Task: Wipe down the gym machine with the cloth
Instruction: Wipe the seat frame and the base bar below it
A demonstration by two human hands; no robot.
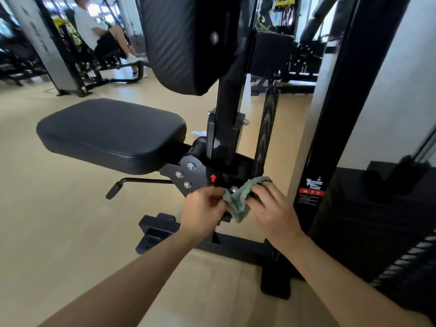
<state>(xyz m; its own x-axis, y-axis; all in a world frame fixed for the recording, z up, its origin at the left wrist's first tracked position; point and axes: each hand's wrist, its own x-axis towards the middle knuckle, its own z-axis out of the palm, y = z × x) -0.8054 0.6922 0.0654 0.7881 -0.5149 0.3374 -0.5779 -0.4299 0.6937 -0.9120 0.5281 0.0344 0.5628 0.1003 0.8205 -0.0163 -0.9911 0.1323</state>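
The cloth (238, 200), a crumpled grey-green rag, sits bunched against the gym machine (226, 128) low on its frame, at about 6 o'clock from the upright post and just right of the bolted bracket (188, 173). Both hands are on it. The left hand (203, 213) has a narrow grip, thumb and fingertips pinching the rag's left edge. The right hand (271, 208) has its grip curled over the rag's right end and presses it onto the dark metal. A bolt head (233, 190) seems to poke through a fold, so the likeliest trouble is the fabric snagging there and tearing or pulling free of the pinch. The coil spring (266, 128) rises at 1 o'clock from the cloth, close enough that a wide stroke might push fingers or fabric between its coils. The lever (115, 190) under the seat (111, 135), at 9 o'clock from the hands, could be knocked by the left forearm and perhaps shift the seat. No bucket, bottle or bin shows, so nothing here holds cleaning liquid.
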